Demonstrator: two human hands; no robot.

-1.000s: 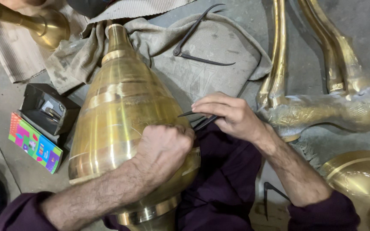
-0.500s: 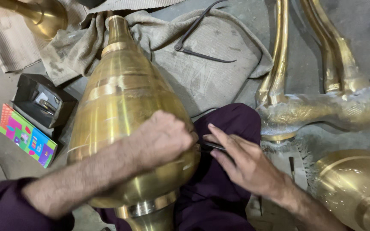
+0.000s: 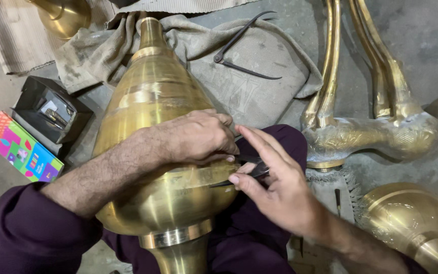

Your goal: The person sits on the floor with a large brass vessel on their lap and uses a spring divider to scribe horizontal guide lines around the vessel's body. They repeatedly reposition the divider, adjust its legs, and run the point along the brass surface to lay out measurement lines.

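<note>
A large brass vessel [image 3: 153, 127], cone-shaped with a narrow neck pointing away, lies across my lap. My left hand [image 3: 196, 137] rests curled over its wide belly, fingertips at the right side. My right hand [image 3: 272, 185] is beside it, fingers stretched, thumb and fingers pinching a thin dark metal tool [image 3: 242, 175] against the vessel's widest band. The tool's far end is hidden under my left hand.
Dark calipers [image 3: 242, 56] lie on a grey cloth [image 3: 259, 91] beyond the vessel. Ornate brass legs [image 3: 361, 127] stand at right, a rounded brass piece [image 3: 411, 223] at lower right. A black box [image 3: 49, 109] and a colourful packet [image 3: 24, 149] sit at left.
My right hand has dropped from the vessel's upper right side down to its widest band, with the tool. My left hand has slid up and right. The view has shifted slightly.
</note>
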